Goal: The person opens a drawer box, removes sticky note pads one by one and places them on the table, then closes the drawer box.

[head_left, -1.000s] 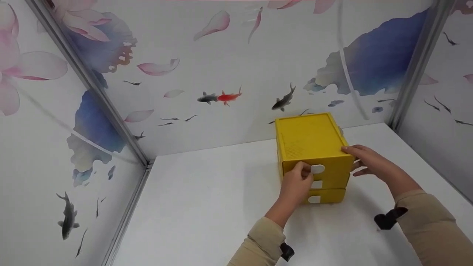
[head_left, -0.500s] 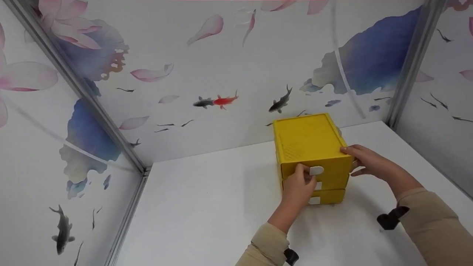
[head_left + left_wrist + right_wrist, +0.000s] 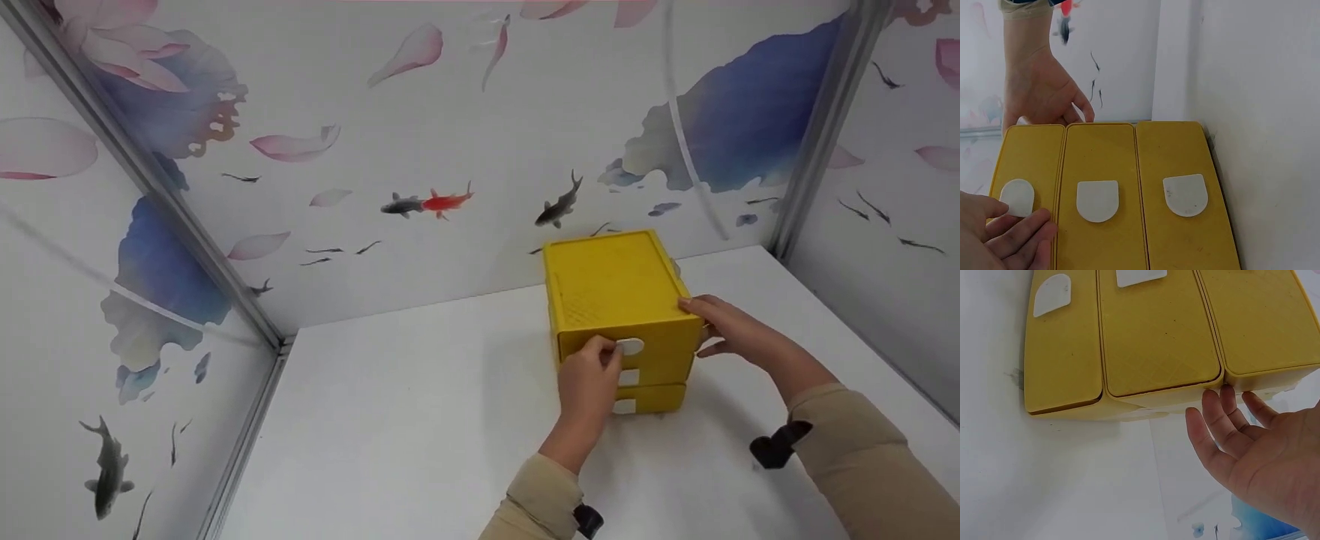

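Observation:
A yellow drawer box (image 3: 615, 281) stands on the white table, its stacked drawers each fronted by a white tab handle. My left hand (image 3: 589, 386) is at the top drawer's handle (image 3: 630, 346), pinching its edge between thumb and fingers. In the left wrist view that handle (image 3: 1018, 197) is partly behind the fingers; the middle tab (image 3: 1098, 201) and bottom tab (image 3: 1186, 194) are untouched. My right hand (image 3: 739, 334) rests against the box's right side, one digit on the top edge. The right wrist view shows its loosely extended fingers (image 3: 1221, 433) touching the side beside the top drawer.
The white table (image 3: 390, 420) extends left of the box. Behind it rises a wall (image 3: 450, 285) printed with fish and petals. Metal posts (image 3: 814, 135) mark the corners. Black straps or mounts (image 3: 780, 445) hang at both sleeves.
The head view has shifted slightly, so the box appears a little further left. Both hands keep their places, the left at the top handle and the right at the side.

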The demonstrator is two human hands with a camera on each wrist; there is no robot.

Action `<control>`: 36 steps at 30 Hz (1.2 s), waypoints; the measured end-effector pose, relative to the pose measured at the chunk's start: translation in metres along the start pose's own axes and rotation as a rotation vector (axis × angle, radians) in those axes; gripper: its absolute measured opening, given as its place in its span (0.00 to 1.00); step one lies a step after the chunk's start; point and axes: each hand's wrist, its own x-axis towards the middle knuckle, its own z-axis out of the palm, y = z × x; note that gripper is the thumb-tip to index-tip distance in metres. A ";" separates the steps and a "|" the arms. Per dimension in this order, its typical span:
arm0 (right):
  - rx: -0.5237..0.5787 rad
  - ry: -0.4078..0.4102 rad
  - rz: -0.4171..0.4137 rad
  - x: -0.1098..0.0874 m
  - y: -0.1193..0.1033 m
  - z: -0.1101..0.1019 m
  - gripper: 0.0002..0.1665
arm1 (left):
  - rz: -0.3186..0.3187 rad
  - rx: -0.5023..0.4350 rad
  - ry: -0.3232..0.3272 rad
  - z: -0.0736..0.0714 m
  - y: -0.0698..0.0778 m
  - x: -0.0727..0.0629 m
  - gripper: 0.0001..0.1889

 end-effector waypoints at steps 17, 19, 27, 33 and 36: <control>-0.046 -0.081 -0.014 0.002 0.000 0.001 0.45 | 0.010 -0.116 0.017 -0.002 -0.007 -0.003 0.08; -0.037 -0.079 -0.017 0.002 0.000 -0.001 0.47 | 0.020 -0.095 0.005 -0.002 -0.005 -0.004 0.09; 0.028 -0.108 -0.015 0.003 0.003 -0.004 0.52 | 0.071 0.005 -0.030 -0.007 0.001 -0.012 0.11; 0.051 -0.128 -0.010 0.002 0.003 -0.002 0.51 | 0.177 0.198 -0.024 -0.010 0.001 -0.020 0.12; 0.035 -0.123 -0.013 0.002 0.002 -0.001 0.51 | 0.220 0.293 -0.022 -0.012 0.003 -0.024 0.13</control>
